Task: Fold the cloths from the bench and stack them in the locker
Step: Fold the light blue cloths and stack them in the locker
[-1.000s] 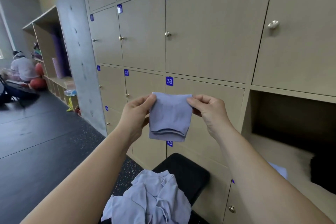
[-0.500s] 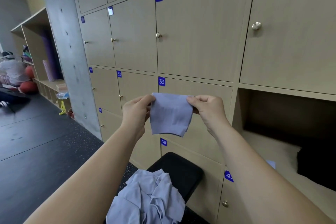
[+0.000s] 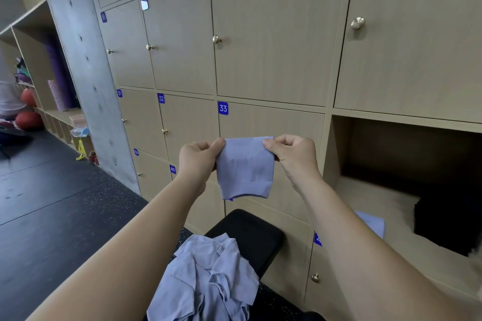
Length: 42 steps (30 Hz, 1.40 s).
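A small lilac-grey folded cloth (image 3: 245, 168) hangs in the air in front of locker door 33. My left hand (image 3: 199, 157) pinches its top left corner and my right hand (image 3: 293, 155) pinches its top right corner. Below, a crumpled pile of the same cloths (image 3: 208, 281) lies on the black padded bench (image 3: 250, 232). To the right, the open locker (image 3: 336, 154) holds a folded cloth (image 3: 373, 223) on its floor, partly hidden by my right forearm.
Inside the open locker lie a white fluffy lining (image 3: 386, 203) and a dark object (image 3: 448, 219). Closed numbered locker doors fill the wall. A concrete pillar (image 3: 86, 60) stands at left, with open shelves and a seated person (image 3: 10, 96) beyond on the dark floor.
The view has shifted right and slightly up, bringing the open locker further into view. The cloth's lower folded layers have evened out into one flat hanging panel; both hands keep their pinch.
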Each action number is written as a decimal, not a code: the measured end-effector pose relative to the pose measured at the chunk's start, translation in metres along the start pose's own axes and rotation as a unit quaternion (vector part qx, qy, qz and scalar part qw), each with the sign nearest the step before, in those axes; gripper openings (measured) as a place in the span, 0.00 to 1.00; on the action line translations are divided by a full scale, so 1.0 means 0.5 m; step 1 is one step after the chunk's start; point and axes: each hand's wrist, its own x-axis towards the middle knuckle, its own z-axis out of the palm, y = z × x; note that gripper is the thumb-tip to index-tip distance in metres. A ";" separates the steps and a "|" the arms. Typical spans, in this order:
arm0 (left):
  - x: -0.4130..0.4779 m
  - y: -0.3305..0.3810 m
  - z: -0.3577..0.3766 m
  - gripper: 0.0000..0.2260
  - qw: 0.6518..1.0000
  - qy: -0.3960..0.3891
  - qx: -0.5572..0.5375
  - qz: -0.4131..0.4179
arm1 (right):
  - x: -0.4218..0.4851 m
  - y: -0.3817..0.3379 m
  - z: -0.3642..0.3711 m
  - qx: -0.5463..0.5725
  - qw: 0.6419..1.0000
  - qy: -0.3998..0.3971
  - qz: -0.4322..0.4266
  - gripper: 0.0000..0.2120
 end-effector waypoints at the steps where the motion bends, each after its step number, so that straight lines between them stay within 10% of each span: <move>1: -0.001 -0.004 0.002 0.17 1.000 0.001 0.004 0.002 | -0.001 0.003 -0.003 -0.005 1.000 0.005 0.000 0.08; 11: -0.005 -0.004 0.011 0.15 0.998 -0.057 0.010 0.002 | -0.002 0.008 -0.024 -0.019 1.000 -0.016 0.016 0.11; 18: -0.017 0.001 0.028 0.23 0.932 -0.256 0.248 0.060 | -0.018 -0.001 -0.017 -0.023 0.992 -0.125 0.023 0.10; 25: -0.021 -0.022 0.031 0.23 0.978 -0.174 0.088 0.068 | -0.032 0.051 -0.065 -0.092 0.953 -0.259 0.131 0.07; 32: -0.018 -0.070 0.051 0.19 0.988 -0.018 0.132 0.080 | -0.039 0.080 -0.072 0.013 0.970 -0.191 0.153 0.04; 42: -0.036 -0.148 0.136 0.17 0.995 -0.026 0.096 0.024 | -0.074 0.146 -0.104 0.055 0.984 -0.058 0.159 0.03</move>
